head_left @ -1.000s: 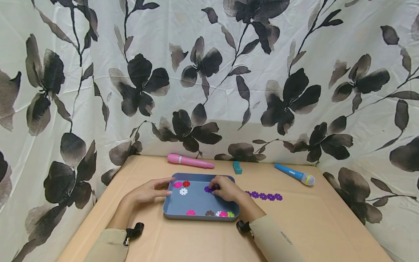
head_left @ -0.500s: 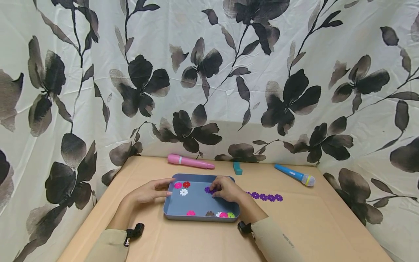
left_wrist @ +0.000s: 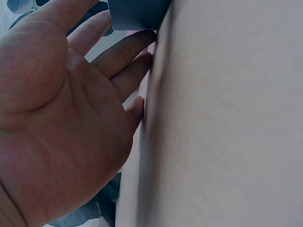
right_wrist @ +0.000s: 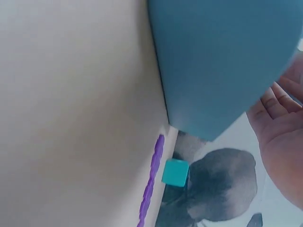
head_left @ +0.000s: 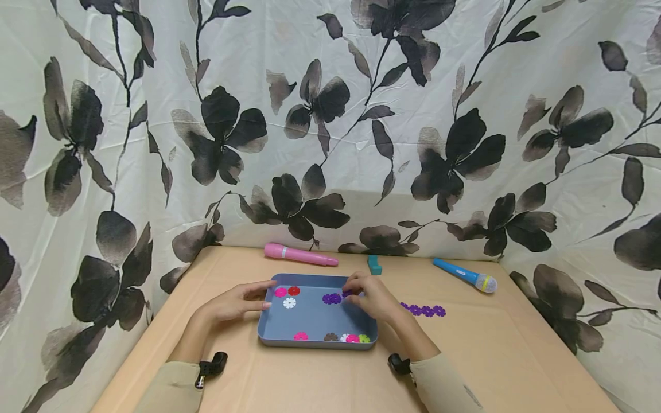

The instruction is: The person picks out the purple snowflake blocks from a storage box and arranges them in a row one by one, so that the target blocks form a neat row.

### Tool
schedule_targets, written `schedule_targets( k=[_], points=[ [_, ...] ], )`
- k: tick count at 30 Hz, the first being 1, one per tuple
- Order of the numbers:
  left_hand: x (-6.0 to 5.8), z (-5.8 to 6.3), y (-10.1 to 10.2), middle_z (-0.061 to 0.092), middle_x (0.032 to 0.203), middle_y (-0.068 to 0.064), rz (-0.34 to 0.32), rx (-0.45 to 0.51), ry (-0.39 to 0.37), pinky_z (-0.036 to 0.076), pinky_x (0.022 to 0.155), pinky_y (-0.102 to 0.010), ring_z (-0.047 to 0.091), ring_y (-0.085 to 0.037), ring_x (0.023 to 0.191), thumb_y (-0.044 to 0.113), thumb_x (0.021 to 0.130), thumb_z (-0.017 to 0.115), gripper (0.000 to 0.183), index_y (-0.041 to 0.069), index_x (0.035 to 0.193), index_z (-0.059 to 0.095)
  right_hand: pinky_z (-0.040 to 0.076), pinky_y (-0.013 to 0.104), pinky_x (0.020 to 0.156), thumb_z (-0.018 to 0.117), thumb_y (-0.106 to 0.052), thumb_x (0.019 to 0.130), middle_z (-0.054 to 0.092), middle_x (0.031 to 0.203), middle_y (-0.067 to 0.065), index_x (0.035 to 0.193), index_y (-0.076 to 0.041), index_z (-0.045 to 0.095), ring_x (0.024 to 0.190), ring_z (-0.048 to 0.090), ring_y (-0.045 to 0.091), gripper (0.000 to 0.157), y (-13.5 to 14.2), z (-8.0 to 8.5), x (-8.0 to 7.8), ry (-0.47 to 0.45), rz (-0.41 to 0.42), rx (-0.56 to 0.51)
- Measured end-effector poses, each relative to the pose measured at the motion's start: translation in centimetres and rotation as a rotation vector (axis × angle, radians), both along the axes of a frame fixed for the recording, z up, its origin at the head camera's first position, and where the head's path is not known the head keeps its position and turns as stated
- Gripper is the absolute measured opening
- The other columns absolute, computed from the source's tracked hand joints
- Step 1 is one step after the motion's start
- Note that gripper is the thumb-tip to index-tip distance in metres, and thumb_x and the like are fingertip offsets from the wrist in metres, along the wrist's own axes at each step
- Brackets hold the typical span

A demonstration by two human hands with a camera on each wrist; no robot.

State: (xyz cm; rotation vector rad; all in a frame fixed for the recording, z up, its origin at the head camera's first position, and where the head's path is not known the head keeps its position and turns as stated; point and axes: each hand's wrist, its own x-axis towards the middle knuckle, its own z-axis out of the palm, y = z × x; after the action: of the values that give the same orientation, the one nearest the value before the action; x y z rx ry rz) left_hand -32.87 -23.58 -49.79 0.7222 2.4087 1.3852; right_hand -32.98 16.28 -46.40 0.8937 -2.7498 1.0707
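Observation:
A blue-grey tray [head_left: 304, 321] holds flower-shaped discs: a pink one [head_left: 280, 292], a red one [head_left: 293, 291], a white one [head_left: 289, 303] and several along its near side. My left hand [head_left: 240, 301] is at the tray's left side, fingers extended, fingertips right at the rim; the left wrist view shows the open palm beside the tray corner. Over the tray's right part, my right hand [head_left: 369, 295] pinches a purple flower disc [head_left: 346, 293] between thumb and fingers. Other purple discs [head_left: 331, 299] lie just left of it in the tray.
A row of purple discs [head_left: 427, 311] lies on the table right of the tray, partly hidden by my right hand. Behind stand a pink toy microphone [head_left: 300, 254], a teal block [head_left: 374, 265] and a blue microphone [head_left: 465, 276]. A floral curtain [head_left: 382, 143] hangs at the back.
My right hand has shifted right and slightly back with a purple disc at its fingertips, uncovering purple discs in the tray. The left hand and tray have stayed put.

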Motion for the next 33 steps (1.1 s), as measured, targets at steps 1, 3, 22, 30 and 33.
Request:
schedule_targets(
  k=[1, 3, 22, 30, 33],
  points=[
    [0.0, 0.0, 0.0, 0.040, 0.164, -0.019, -0.001, 0.001, -0.001, 0.024, 0.125, -0.062, 0.035, -0.043, 0.153, 0.029, 0.101, 0.070, 0.066, 0.008, 0.158, 0.044, 0.060, 0.043, 0.088, 0.076, -0.002, 0.094, 0.068, 0.110, 0.000, 0.110, -0.003, 0.079, 0.099, 0.063, 0.018, 0.017, 0.2, 0.0, 0.1, -0.004, -0.008, -0.016],
    [0.0, -0.1, 0.0, 0.041, 0.164, -0.019, -0.002, 0.001, 0.001, 0.024, 0.126, -0.062, 0.035, -0.043, 0.153, 0.029, 0.101, 0.071, 0.067, 0.008, 0.158, 0.044, 0.060, 0.041, 0.088, 0.074, -0.001, 0.094, 0.068, 0.111, 0.000, 0.110, -0.002, 0.079, 0.101, 0.064, 0.018, 0.016, 0.6, 0.1, 0.3, -0.006, -0.028, -0.041],
    [0.0, 0.3, 0.1, 0.041, 0.164, -0.018, 0.001, -0.011, 0.002, 0.024, 0.126, -0.061, 0.034, -0.042, 0.153, 0.028, 0.101, 0.071, 0.066, 0.010, 0.158, 0.045, 0.060, 0.024, 0.081, 0.072, -0.006, 0.097, 0.076, 0.112, 0.005, 0.113, -0.006, 0.079, 0.096, 0.071, 0.017, 0.017, 6.9, 1.1, 0.2, 0.026, -0.163, -0.127],
    [0.2, 0.5, 0.2, 0.040, 0.165, -0.017, 0.012, -0.008, -0.018, 0.024, 0.126, -0.060, 0.033, -0.041, 0.154, 0.030, 0.100, 0.072, 0.067, 0.010, 0.158, 0.045, 0.058, 0.021, 0.083, 0.072, -0.008, 0.098, 0.075, 0.116, 0.004, 0.114, -0.011, 0.079, 0.099, 0.071, 0.018, 0.018, 9.9, 1.7, 0.0, 0.011, -0.224, -0.116],
    [0.2, 0.5, 0.2, 0.040, 0.165, -0.016, 0.017, -0.004, -0.026, 0.024, 0.126, -0.060, 0.034, -0.041, 0.154, 0.031, 0.100, 0.072, 0.068, 0.011, 0.158, 0.045, 0.058, 0.019, 0.082, 0.073, -0.008, 0.097, 0.075, 0.114, 0.004, 0.114, -0.010, 0.079, 0.097, 0.071, 0.018, 0.018, 10.8, 1.7, 0.0, -0.003, -0.238, -0.119]
  ],
)
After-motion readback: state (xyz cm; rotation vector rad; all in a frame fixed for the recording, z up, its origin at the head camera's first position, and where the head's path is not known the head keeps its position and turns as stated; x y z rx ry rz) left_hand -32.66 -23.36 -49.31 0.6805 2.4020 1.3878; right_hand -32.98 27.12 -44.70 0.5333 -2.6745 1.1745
